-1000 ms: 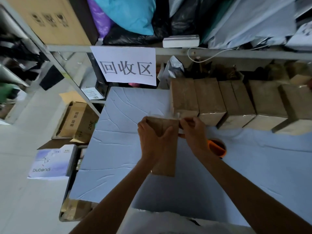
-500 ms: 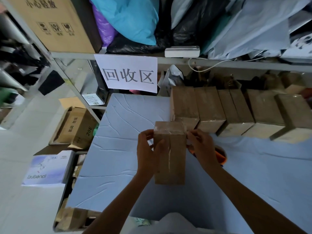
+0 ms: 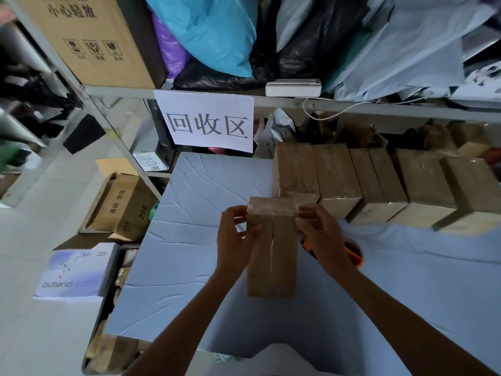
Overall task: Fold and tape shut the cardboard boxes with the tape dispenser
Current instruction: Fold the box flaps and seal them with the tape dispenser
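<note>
A small brown cardboard box (image 3: 272,256) stands on the blue table (image 3: 189,240), with clear tape across its top and down its front seam. My left hand (image 3: 234,240) grips the box's left side, thumb on the front face. My right hand (image 3: 321,230) presses its fingertips on the tape at the upper right edge. The orange tape dispenser (image 3: 355,255) lies on the table behind my right wrist, mostly hidden.
A row of several taped brown boxes (image 3: 379,183) lines the back of the table under a metal shelf. A white paper sign (image 3: 207,122) hangs from the shelf. Open cartons (image 3: 122,204) and a white box (image 3: 76,270) sit on the floor at left.
The box was tipped from leaning toward me to standing upright. Both hands moved from its top edge to its upper sides.
</note>
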The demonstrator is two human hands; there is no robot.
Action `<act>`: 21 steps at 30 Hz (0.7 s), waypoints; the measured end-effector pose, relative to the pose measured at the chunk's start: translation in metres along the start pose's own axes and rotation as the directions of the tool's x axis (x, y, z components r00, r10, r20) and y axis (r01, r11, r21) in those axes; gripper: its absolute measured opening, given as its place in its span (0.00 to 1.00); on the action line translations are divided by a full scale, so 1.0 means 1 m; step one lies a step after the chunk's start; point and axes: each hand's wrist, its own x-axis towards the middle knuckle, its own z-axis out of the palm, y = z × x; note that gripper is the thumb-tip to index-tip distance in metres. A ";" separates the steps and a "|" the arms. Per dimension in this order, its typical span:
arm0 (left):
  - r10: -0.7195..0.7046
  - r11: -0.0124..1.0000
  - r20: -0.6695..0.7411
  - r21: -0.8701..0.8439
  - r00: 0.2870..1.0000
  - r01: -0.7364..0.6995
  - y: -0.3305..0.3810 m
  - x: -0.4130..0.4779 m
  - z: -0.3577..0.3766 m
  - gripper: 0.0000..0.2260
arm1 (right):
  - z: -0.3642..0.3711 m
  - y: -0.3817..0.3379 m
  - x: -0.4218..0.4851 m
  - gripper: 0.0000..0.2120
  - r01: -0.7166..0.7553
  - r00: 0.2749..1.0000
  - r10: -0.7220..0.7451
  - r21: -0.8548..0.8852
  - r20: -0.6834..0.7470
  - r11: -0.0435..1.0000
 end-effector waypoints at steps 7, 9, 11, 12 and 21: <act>0.109 0.991 0.106 0.068 0.988 -0.117 -0.002 0.005 -0.010 0.16 | -0.002 0.000 0.004 0.08 0.270 0.961 -0.275 -0.341 0.034 0.900; 0.189 0.964 0.204 0.146 0.960 -0.221 -0.002 0.008 -0.018 0.16 | -0.005 -0.001 0.004 0.08 0.316 0.948 -0.306 -0.403 0.091 0.859; 0.228 0.926 0.291 0.230 0.929 -0.299 -0.001 0.012 -0.027 0.18 | -0.008 -0.002 0.004 0.08 0.318 0.948 -0.291 -0.423 0.129 0.849; 0.228 0.913 0.329 0.256 0.917 -0.319 0.001 0.013 -0.029 0.19 | -0.010 -0.004 0.004 0.08 0.331 0.944 -0.295 -0.436 0.151 0.837; 0.167 0.918 0.374 0.279 0.912 -0.282 0.004 0.024 -0.031 0.16 | -0.015 -0.007 0.009 0.16 0.240 0.961 -0.171 -0.353 0.217 0.904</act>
